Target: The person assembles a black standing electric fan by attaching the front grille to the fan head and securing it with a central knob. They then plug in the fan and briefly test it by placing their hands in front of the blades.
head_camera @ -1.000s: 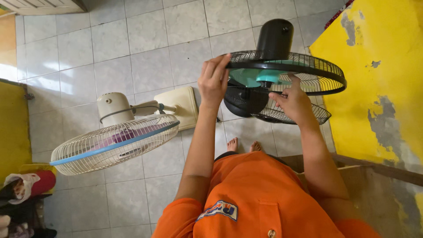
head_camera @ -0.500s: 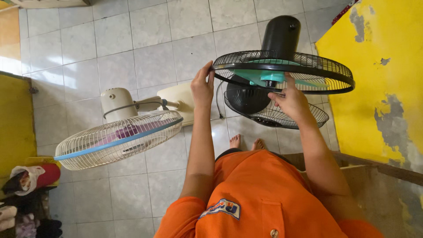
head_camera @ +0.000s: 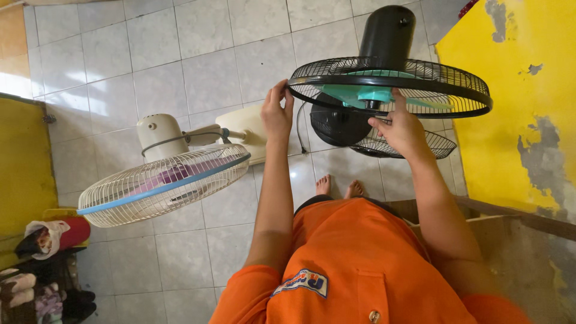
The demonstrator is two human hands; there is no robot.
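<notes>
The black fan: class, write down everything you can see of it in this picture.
The black fan has a round black wire grille with a solid rim, teal blades inside, and a glossy dark motor housing that looks like plastic. It is held above the tiled floor, grille near level. The left hand grips the rim; the right hand touches the grille. A separate black grille lies below.

Bright, even daylight fills the scene, strongest at the upper left, where a washed-out glare patch lies on the pale glossy floor tiles (head_camera: 198, 72). Shadows are soft and faint. The black round wire fan cage (head_camera: 390, 90) and the cream-white wire fan with a blue rim (head_camera: 162, 189) are sharp. The orange shirt (head_camera: 360, 270) at the bottom edge is slightly soft, its right sleeve smeared. Tile lines bow toward the edges from wide-angle distortion.
</notes>
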